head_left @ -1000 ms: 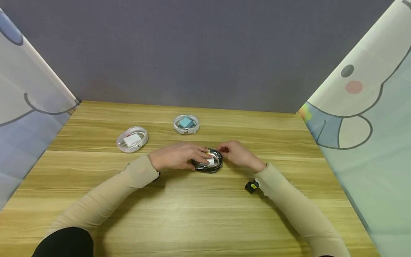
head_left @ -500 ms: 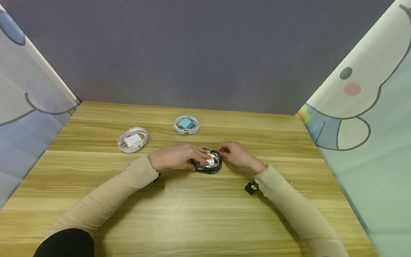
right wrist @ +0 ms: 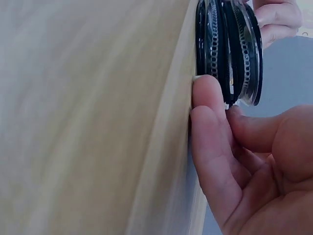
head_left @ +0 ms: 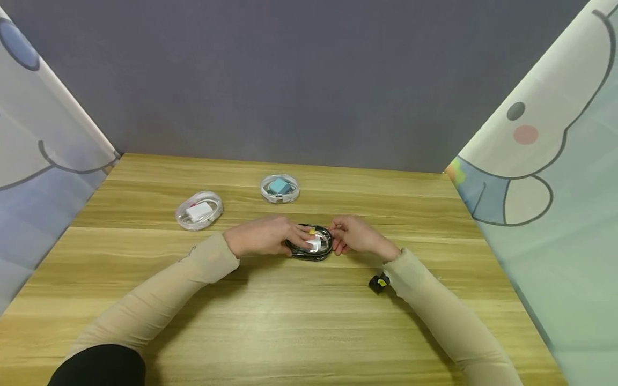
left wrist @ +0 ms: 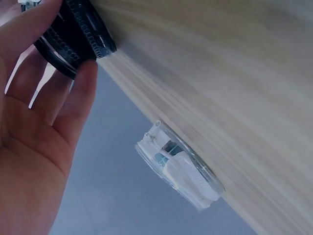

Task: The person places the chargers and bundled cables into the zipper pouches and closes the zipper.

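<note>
An oval black-edged zippered case (head_left: 324, 242) with a clear top lies on the table's middle, a white charger and a yellow bit visible inside. My left hand (head_left: 267, 236) grips its left side, fingers over the top and thumb at the near edge. At its right end my right hand (head_left: 356, 235) pinches with thumb and forefinger. In the right wrist view two zipper tracks run round the black case (right wrist: 230, 49), and the right hand's fingertips (right wrist: 208, 90) close at its end on what looks like the zipper pull, mostly hidden. The left wrist view shows the left thumb and fingers (left wrist: 80, 85) round the case.
Left on the wooden table (head_left: 289, 321) lies a clear oval case (head_left: 215, 206) with a white charger and cable. Farther back stands another clear case (head_left: 265, 192) holding a light-blue charger. A grey panel (head_left: 289, 80) rises behind the table, with printed cloths at both sides.
The right hand's fingers have shifted slightly toward me along the case's right end, more of them now showing. The left hand keeps its grip, and the clear cases have stayed put.
</note>
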Demonstrator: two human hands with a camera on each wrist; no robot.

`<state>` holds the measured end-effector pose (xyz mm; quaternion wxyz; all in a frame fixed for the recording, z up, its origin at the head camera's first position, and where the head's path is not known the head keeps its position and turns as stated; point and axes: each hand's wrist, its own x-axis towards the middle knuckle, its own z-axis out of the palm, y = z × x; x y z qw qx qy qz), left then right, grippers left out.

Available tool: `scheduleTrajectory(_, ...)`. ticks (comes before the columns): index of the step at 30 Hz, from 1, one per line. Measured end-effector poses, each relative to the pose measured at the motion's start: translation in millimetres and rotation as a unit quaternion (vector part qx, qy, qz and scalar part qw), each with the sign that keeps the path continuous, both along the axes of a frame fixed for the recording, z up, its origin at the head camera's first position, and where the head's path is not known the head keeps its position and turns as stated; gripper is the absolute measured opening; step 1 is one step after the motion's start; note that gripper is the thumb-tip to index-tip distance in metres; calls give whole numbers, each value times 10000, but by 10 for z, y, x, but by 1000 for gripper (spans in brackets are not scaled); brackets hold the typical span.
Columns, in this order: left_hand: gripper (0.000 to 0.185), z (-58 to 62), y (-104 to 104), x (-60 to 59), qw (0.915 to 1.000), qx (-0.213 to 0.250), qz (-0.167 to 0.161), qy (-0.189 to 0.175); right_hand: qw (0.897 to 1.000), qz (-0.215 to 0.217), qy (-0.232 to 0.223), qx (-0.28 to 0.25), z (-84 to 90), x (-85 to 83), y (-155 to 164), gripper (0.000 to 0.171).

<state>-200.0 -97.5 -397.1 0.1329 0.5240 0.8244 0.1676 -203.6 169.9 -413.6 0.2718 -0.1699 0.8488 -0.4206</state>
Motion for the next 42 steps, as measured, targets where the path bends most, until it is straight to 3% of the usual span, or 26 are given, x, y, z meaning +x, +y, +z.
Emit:
scheduleTrajectory(7,51,13,37,17,9997,-44,-91,214,9996,-7,-265,-106,-2,19,69,11)
scheduleTrajectory(14,53,-4,87,27,9993,-202,-179,240,9985,-22,-523,-174,-26,146,186,12)
scheduleTrajectory(30,52,-31,57,50,9996,72,-79,278,9949,61,-903,-440,-6,374,202,12)
scheduleTrajectory(37,51,-36,44,76,9991,31,62,425,9979,156,-507,-358,10,548,61,12)
scheduleTrajectory(42,53,1,30,139,9976,-146,125,663,9993,67,-258,-271,10,566,1,12)
